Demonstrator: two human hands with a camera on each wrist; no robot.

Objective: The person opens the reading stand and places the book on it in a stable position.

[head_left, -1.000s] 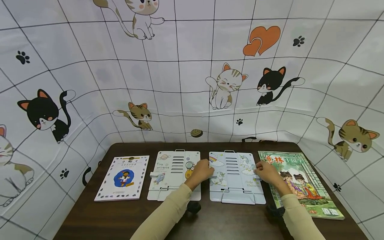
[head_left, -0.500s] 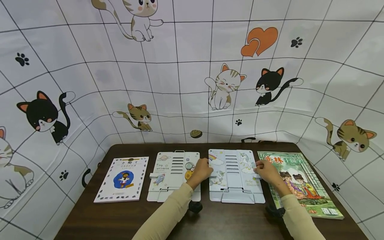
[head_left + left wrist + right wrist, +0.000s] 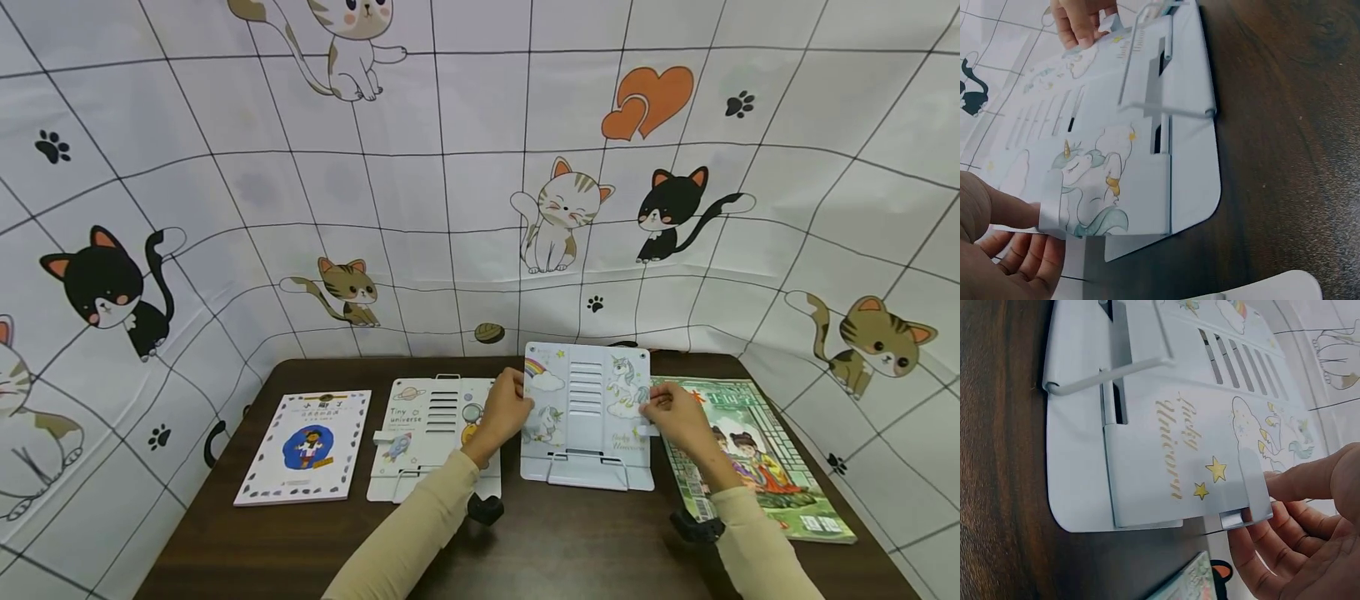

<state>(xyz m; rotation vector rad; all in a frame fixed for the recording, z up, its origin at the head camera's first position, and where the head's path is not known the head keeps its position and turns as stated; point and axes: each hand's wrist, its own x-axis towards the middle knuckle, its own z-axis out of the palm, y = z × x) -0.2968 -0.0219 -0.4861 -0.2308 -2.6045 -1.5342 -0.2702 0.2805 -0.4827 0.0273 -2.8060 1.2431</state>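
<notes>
A white metal book stand (image 3: pixel 588 417) with unicorn, rainbow and star prints stands in the middle of the desk. Its slotted back panel is tilted up off its base, with the wire page holder (image 3: pixel 1166 112) at the bottom. My left hand (image 3: pixel 510 408) holds the panel's left edge, thumb on the front beside a side clip (image 3: pixel 1052 206), fingers behind. On the right edge, my right hand (image 3: pixel 678 417) grips the panel the same way, its thumb right by the other clip (image 3: pixel 1254 487). The back of the panel is hidden in the head view.
Left of the stand lies a second book stand (image 3: pixel 408 408) printed "Tiny universe", flat, partly behind my left arm. Further left is a white book (image 3: pixel 262 475) with a blue circle. A green magazine (image 3: pixel 817 500) lies under my right forearm. A cat-print cloth (image 3: pixel 450 192) surrounds the desk.
The unicorn stand's panel has come up from lying nearly flat to a steeper tilt, its top rising toward the cloth. Both hands have risen slightly with its edges.
</notes>
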